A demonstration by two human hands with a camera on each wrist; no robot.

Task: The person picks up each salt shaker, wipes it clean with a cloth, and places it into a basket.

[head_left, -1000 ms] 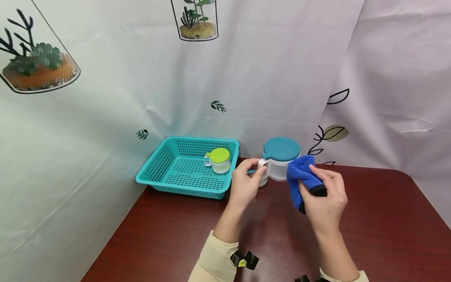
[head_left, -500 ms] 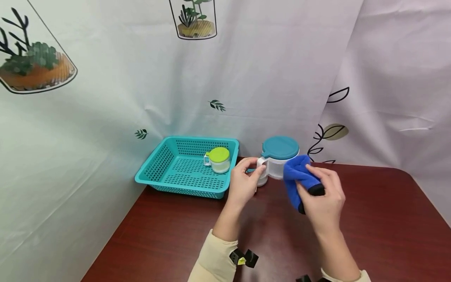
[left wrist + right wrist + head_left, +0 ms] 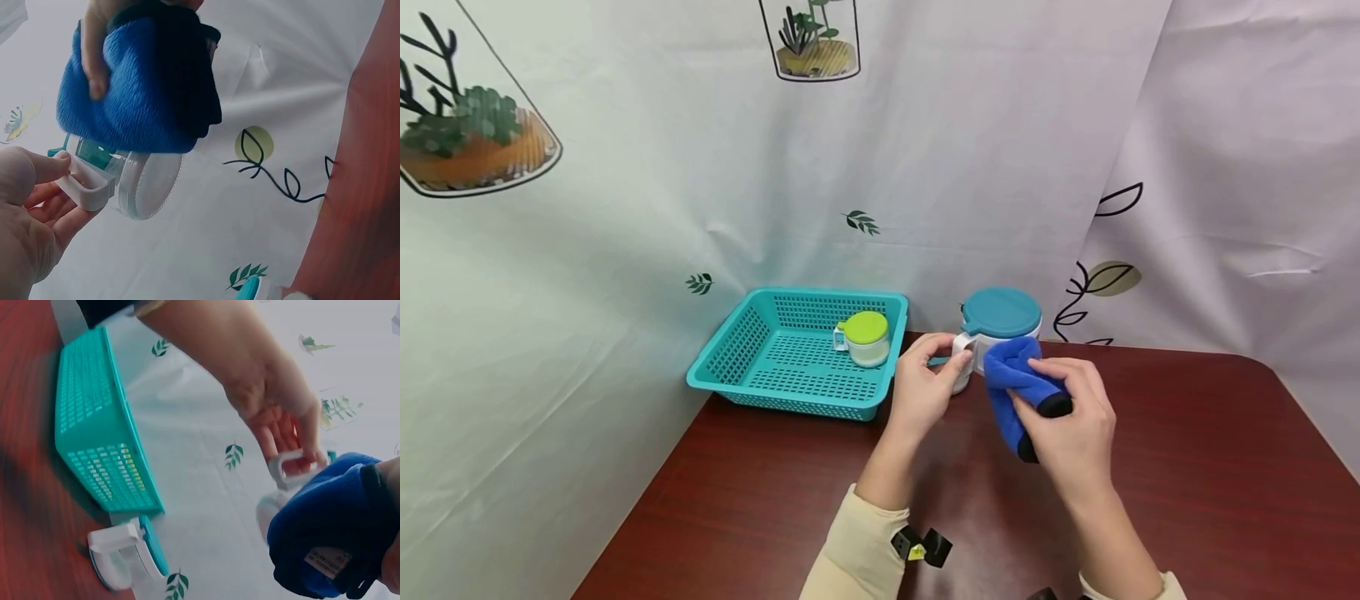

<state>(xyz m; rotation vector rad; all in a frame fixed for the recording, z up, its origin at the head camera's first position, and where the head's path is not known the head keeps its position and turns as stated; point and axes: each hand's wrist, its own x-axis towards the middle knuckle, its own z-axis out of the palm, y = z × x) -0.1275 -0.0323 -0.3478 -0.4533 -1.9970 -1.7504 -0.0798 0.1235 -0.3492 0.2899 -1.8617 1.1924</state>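
My left hand point(image 3: 919, 385) pinches the white handle of a clear seasoning jar point(image 3: 1002, 312) with a blue-teal lid, holding it up over the table. In the left wrist view, thumb and fingers meet at the handle point(image 3: 94, 195), and the jar's round clear base faces right. My right hand point(image 3: 1075, 425) grips a folded blue cloth point(image 3: 1017, 379) with black edging. The cloth lies against the jar's near side and hides much of its body. In the right wrist view, the cloth shows a white label point(image 3: 327, 561).
Back left on the dark red table point(image 3: 760, 517) stands a turquoise perforated basket point(image 3: 797, 408), holding a small jar with a lime lid point(image 3: 867, 340). Beside the basket, another teal-lidded jar point(image 3: 122, 559) stands partly behind my left hand. A printed white curtain point(image 3: 985, 167) hangs behind.
The cloth and my right hand have moved left across the jar's front, covering more of it. My left hand keeps its grip on the handle, nearly still.
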